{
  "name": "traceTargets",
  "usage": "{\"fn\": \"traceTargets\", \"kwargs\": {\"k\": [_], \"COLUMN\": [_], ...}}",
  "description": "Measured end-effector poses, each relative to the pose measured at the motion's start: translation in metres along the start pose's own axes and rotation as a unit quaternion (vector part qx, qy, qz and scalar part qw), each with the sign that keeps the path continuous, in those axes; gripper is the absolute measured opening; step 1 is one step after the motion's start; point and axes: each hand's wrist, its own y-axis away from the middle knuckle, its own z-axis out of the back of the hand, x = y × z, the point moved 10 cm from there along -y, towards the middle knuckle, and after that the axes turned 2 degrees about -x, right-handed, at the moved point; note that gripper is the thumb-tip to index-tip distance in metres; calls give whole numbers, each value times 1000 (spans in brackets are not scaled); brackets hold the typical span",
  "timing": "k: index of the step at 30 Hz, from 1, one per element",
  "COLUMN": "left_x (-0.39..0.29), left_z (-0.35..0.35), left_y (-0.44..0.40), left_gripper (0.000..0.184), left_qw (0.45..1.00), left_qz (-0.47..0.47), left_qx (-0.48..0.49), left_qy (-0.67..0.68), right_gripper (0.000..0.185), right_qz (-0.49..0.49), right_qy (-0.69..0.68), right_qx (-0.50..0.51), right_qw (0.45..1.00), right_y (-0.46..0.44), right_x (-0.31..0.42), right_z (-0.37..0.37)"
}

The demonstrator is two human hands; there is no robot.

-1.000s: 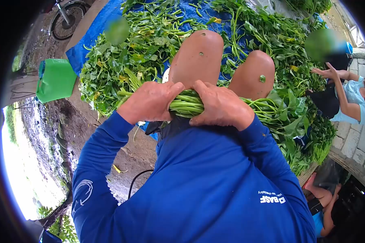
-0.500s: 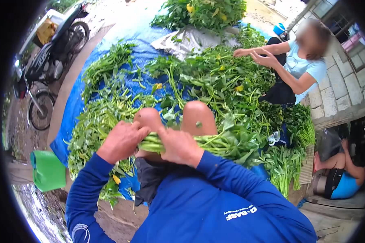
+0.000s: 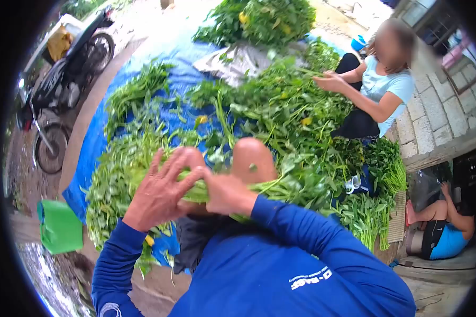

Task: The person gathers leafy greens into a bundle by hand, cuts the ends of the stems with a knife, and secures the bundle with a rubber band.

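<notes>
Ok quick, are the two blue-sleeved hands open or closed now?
Left hand: open, near or touching the long bundle of green leafy stems.
Right hand: a bit blurred, closed around that bundle.

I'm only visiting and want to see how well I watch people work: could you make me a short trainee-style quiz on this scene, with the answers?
1. Multiple choice: what does the worker's right hand hold?
a) a broom
b) a bundle of green stems
c) a green container

2. True or false: the motorbike stands beside the blue tarp, not on it.

3. Short answer: which of the worker's hands has its fingers spread?

Key:
1. b
2. True
3. The left hand
</notes>
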Motion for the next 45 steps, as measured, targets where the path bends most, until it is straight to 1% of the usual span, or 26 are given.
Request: {"fn": "traceTargets", "kwargs": {"k": [2,3,4,6,7,8,9,10,12,14,15,17,19,21,23,24,26,27,29,30,31,33,36,39,44,45], "left_x": [-29,-38,-32,-31,-10,6,21,34,71,97,102,102,93,77,68,59,13,-16,-71,-87,-99,-117,-117,-115,-112,-109], "left_z": [-3,-4,-34,-96,-87,-80,-64,-48,3,72,108,179,222,224,175,132,22,-34,-116,-133,-148,-174,-190,-187,-172,-172], "left_y": [10,20,25,37,22,12,-1,-13,-32,-33,-31,-9,2,-7,-12,-10,-3,-1,-8,-18,-31,-44,-40,-42,-39,-34], "left_gripper": [78,76,75,74,78,78,78,77,75,68,64,50,49,47,48,49,48,51,63,63,64,63,59,61,69,72], "left_qw": [985,968,914,734,728,654,596,541,502,554,577,698,772,841,849,825,712,679,597,608,619,628,651,731,811,809], "left_qz": [18,37,135,290,248,251,244,226,186,199,209,227,174,185,200,208,239,247,262,243,221,196,214,207,232,255], "left_qx": [25,37,138,295,-53,-190,-281,-369,-455,-475,-483,-467,-463,-309,-152,-71,25,69,147,174,194,214,271,254,220,232], "left_qy": [167,244,355,538,637,688,711,721,712,654,625,494,399,404,464,520,659,688,744,736,728,722,676,598,489,476], "right_gripper": [77,74,70,74,76,76,76,81,86,98,100,104,118,127,122,116,101,94,70,69,66,53,36,31,34,33], "right_qz": [65,34,45,-15,-24,21,73,69,179,248,255,253,362,376,312,268,204,174,59,38,38,13,-25,151,141,134], "right_qy": [-18,-29,-145,-56,-46,-103,-159,-125,-90,-41,-79,-163,-93,-59,-109,-157,-142,-136,-243,-290,-209,-165,-217,-129,139,181], "right_qx": [-57,-28,-79,-70,-77,-99,-119,-122,-246,-339,-336,-324,-271,-198,-85,-22,57,93,97,52,19,-17,-38,-285,-268,-254], "right_qw": [996,999,985,996,996,989,977,982,949,907,903,897,887,903,940,950,967,971,963,955,977,986,975,938,943,941], "right_y": [3,-2,-9,-3,1,1,-2,1,-2,5,5,7,19,35,58,71,93,110,141,155,169,187,201,207,171,165], "right_x": [3,-1,-11,11,23,36,53,79,126,177,200,231,261,253,210,182,99,60,1,-20,-35,-55,-61,-19,-10,-13], "right_z": [26,36,44,89,109,122,135,146,177,200,202,202,188,159,136,123,74,51,32,33,38,47,62,122,119,112]}}
